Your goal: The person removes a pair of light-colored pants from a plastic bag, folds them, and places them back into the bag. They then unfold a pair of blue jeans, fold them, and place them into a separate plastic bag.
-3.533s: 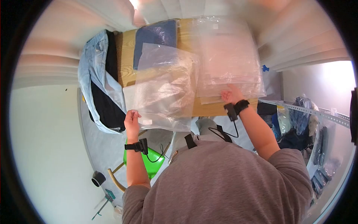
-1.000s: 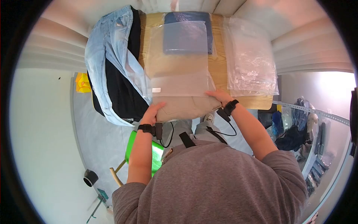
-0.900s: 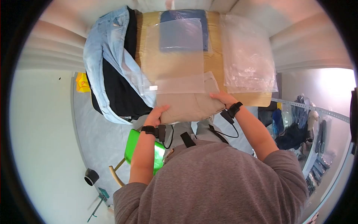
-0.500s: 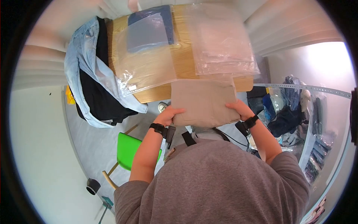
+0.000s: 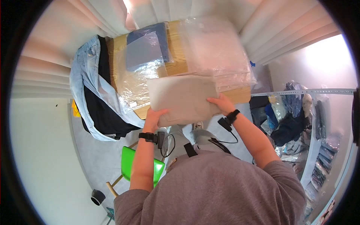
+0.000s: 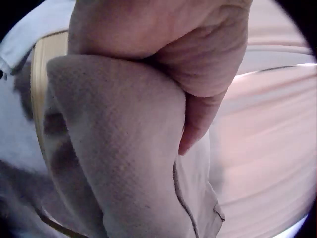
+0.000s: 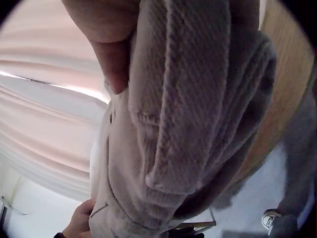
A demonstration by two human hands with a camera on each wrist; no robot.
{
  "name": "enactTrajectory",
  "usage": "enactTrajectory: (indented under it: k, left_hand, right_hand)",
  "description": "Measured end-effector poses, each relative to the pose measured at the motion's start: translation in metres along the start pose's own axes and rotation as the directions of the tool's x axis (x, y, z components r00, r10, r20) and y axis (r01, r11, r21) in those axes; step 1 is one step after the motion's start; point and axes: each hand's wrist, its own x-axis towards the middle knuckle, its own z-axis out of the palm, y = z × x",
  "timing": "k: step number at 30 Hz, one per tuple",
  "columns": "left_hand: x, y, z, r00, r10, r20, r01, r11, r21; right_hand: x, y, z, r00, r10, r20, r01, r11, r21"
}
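Folded beige trousers (image 5: 183, 98) are held up flat at the table's front edge. My left hand (image 5: 152, 118) grips their left side, thumb on top, fingers underneath. At the right side my right hand (image 5: 223, 104) holds them the same way. In the left wrist view the thick fold (image 6: 119, 134) fills the palm. A belt loop and stacked layers of the waistband (image 7: 183, 114) show close up in the right wrist view. Just beyond the trousers lies a clear plastic bag (image 5: 137, 83) with a small white label, overlapping a bagged dark blue folded garment (image 5: 150, 41).
A stack of clear bags (image 5: 215, 48) covers the right of the wooden table (image 5: 174, 62). Light blue jeans (image 5: 86, 67) and black trousers (image 5: 98, 105) drape over the left edge. A green chair (image 5: 129, 161) stands behind left; bagged clothes (image 5: 294, 116) hang and lie right.
The left hand has left the clear bag and the right hand the bag stack. Both hands have drawn the beige trousers from under the clear bag, lifted them and tilted them.
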Motion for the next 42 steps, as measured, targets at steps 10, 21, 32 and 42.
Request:
enactTrajectory:
  k: [10, 21, 32, 42]
  left_hand:
    - [0.033, -0.031, -0.070, 0.951, -0.142, -0.275, 0.118, 0.988, -0.100]
    - [0.018, -0.014, -0.050, 0.959, 0.042, -0.281, -0.003, 0.991, 0.137]
    - [0.025, 0.045, 0.061, 0.965, 0.208, 0.158, -0.235, 0.431, 0.871]
    - [0.032, 0.043, 0.083, 0.980, 0.189, 0.059, -0.113, 0.289, 0.951]
  right_hand:
    - [0.085, 0.031, 0.094, 0.746, -0.594, 0.300, 0.397, 0.035, -0.917]
    - [0.094, 0.055, 0.130, 0.813, -0.391, 0.432, 0.368, -0.229, -0.901]
    - [0.095, 0.055, 0.119, 0.852, -0.324, 0.412, 0.341, -0.254, -0.905]
    - [0.083, 0.038, 0.092, 0.792, -0.610, -0.029, 0.175, 0.271, -0.947]
